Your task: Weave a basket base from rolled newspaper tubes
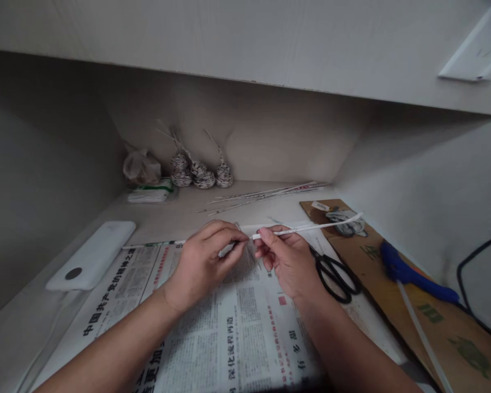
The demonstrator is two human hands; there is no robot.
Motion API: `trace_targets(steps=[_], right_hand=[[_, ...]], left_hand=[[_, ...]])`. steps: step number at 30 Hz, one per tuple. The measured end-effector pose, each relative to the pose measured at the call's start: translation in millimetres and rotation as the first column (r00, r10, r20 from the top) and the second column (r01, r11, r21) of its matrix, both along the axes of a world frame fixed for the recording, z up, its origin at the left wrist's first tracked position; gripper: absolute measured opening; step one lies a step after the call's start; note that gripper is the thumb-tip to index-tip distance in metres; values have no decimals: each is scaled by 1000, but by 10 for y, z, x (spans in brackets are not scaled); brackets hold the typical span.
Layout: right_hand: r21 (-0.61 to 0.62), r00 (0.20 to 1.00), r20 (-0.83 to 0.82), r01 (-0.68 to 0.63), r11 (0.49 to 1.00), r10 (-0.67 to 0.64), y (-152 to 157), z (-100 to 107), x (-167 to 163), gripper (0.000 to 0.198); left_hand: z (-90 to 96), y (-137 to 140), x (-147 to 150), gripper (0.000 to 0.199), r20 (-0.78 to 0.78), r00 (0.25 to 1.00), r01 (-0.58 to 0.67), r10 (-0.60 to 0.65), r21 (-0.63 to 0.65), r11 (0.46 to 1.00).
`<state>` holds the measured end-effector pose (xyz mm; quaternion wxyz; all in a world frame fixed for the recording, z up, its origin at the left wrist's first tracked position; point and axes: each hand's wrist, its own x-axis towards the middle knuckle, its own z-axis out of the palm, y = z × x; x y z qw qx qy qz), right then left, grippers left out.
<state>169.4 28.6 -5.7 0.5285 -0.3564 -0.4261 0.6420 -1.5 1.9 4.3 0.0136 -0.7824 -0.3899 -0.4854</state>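
Note:
Between the thumb and fingers of my right hand [284, 256] is a thin white rolled-paper stick [327, 225], its far end pointing right and slightly up. My left hand [213, 259] is closed in a pinch close to the stick's near end. What its fingertips hold is too small to make out; faint thin strands blur below them. Under both hands lies a spread newspaper [204, 327]. Black-handled scissors [337, 278] rest beside my right wrist, their blades partly hidden by it.
Several woven paper gourds [203, 176] stand at the back, beside a plastic bag [142, 166]. Thin paper sticks [265, 194] lie behind my hands. At left is a white power bank [92, 256] with a cable. A blue glue gun [417, 278] rests on cardboard [445, 333] at right. A shelf [229, 43] overhangs.

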Motion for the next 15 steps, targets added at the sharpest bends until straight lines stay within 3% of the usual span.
trace_targets(steps=[15], right_hand=[[-21,1000,20,10,1000,-10,0,14,-14,26]], left_hand=[[-35,19,-32,15,-130,991,-8,19,92,996]])
